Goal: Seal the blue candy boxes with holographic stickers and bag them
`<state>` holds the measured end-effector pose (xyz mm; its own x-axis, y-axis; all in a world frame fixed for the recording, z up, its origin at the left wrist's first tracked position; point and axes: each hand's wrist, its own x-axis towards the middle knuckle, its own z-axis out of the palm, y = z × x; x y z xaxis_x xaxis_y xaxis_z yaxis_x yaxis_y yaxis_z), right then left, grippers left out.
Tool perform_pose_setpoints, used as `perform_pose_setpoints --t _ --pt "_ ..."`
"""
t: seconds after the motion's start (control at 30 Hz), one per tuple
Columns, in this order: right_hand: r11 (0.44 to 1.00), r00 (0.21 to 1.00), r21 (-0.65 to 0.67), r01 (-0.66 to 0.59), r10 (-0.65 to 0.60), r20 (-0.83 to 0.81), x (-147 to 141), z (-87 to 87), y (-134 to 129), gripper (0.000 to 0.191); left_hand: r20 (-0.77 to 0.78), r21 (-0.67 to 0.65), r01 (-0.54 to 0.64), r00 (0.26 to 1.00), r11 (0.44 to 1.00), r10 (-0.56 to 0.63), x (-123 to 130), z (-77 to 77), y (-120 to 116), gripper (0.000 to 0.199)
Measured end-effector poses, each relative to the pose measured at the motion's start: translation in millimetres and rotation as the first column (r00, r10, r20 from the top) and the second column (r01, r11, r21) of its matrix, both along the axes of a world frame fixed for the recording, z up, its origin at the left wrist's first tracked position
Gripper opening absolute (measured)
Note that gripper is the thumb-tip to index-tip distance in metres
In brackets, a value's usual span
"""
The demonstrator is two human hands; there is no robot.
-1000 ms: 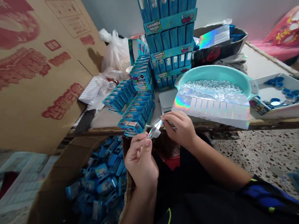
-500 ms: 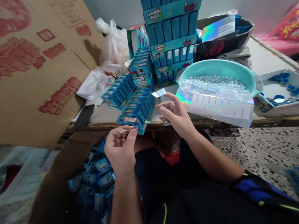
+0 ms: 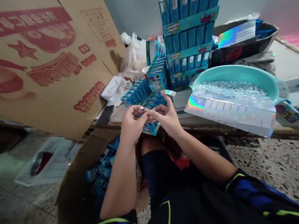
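Note:
My left hand and my right hand meet in front of the blue boxes at the table's front edge. The fingers of my left hand are closed around a small silvery piece, and my right thumb and fingers touch it. On the raised index fingertip of my right hand sits a shiny silver sticker strip. Just behind my hands is a tray of small blue boxes, partly hidden by them. A sheet of holographic strips leans over the front of the turquoise basin.
Stacked blue candy boxes stand at the back. Large cardboard rises on the left. Below the table, an open carton holds blue packages. A black box sits at the back right, behind the basin of small pale pieces.
My hands have come together, and my right fingers have closed in on the small piece at my left hand. The sticker remains on my right index finger. The camera view has turned left.

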<state>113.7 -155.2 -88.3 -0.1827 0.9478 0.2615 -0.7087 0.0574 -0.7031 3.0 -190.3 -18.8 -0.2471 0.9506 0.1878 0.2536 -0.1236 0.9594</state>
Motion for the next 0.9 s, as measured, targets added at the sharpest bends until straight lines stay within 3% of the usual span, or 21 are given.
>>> perform_pose_setpoints --t 0.07,0.17,0.4,0.57,0.73,0.9 --pt "1.000 1.000 -0.009 0.022 -0.022 -0.012 -4 0.6 4 0.111 0.087 -0.068 0.062 0.995 0.996 -0.056 -1 4.6 -1 0.050" --pt "0.999 0.999 0.012 0.051 -0.051 0.003 -5 -0.8 8 0.106 0.101 -0.100 0.063 0.993 0.993 -0.053 -5 9.0 -2 0.052" --pt "0.974 0.968 0.147 0.173 -0.195 0.158 -6 -11.5 21 0.092 -0.040 -0.103 -0.031 0.999 0.994 0.027 -26 13.5 16 0.052" --pt "0.959 0.918 0.166 0.228 -0.268 0.291 -9 -22.6 32 0.086 -0.237 -0.047 -0.077 0.969 0.996 0.064 -38 1.0 37 0.038" --pt "0.973 0.891 0.136 0.189 -0.227 0.393 -9 -27.4 36 0.069 -0.503 0.000 -0.174 0.851 0.985 0.150 -49 -13.3 44 0.032" --pt "0.991 0.917 0.033 0.126 -0.129 0.376 -6 -22.7 34 0.069 -0.546 -0.017 -0.244 0.815 0.970 0.195 -56 -19.0 47 0.032"
